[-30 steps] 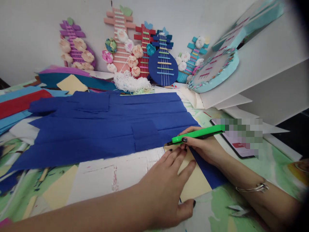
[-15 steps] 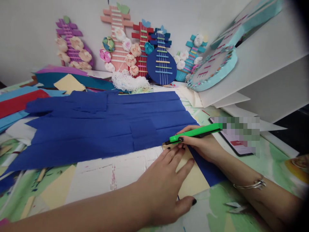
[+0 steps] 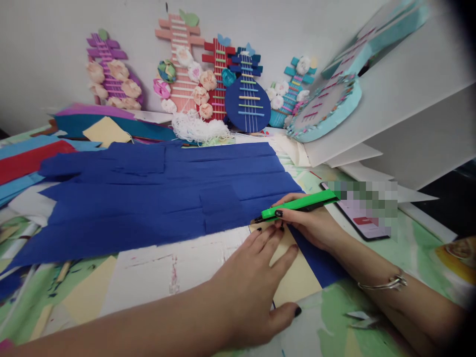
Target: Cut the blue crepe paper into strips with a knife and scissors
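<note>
My right hand grips a green utility knife, its dark tip pointing left at the top corner of a pale yellow card. My left hand lies flat on that card with its fingers spread, the fingertips close below the knife tip. Under the card is a piece of dark blue paper, showing along the right side. Just beyond my fingers spreads a large stack of blue crepe-like paper. A worn white board lies beneath, left of my left hand.
Several decorated lute-shaped models stand along the wall. White string is heaped before them. A phone, partly pixelated, lies right of my right hand. Scissors lie by my right forearm. Red paper strips are at left.
The view has shifted very slightly. Both hands, the utility knife and the card stay in almost the same place.
</note>
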Demonstrator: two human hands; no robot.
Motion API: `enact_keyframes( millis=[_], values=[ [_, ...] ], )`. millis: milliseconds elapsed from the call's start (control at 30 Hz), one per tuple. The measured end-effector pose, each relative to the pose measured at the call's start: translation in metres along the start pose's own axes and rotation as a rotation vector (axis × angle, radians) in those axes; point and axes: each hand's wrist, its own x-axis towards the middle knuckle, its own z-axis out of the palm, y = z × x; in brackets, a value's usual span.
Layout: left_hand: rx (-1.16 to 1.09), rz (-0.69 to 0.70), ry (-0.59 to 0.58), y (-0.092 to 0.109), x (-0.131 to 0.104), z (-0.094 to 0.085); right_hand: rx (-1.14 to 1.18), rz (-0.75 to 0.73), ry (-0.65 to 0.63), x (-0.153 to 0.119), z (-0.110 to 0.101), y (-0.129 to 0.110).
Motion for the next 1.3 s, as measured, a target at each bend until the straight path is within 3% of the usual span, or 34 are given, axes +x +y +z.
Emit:
enact_keyframes(
  millis=[1300],
  values=[
    [-0.013,-0.004,0.008,0.001,-0.001,-0.002,-0.005,0.002,-0.013,-0.0009,-0.0062,-0.0032]
  ],
)
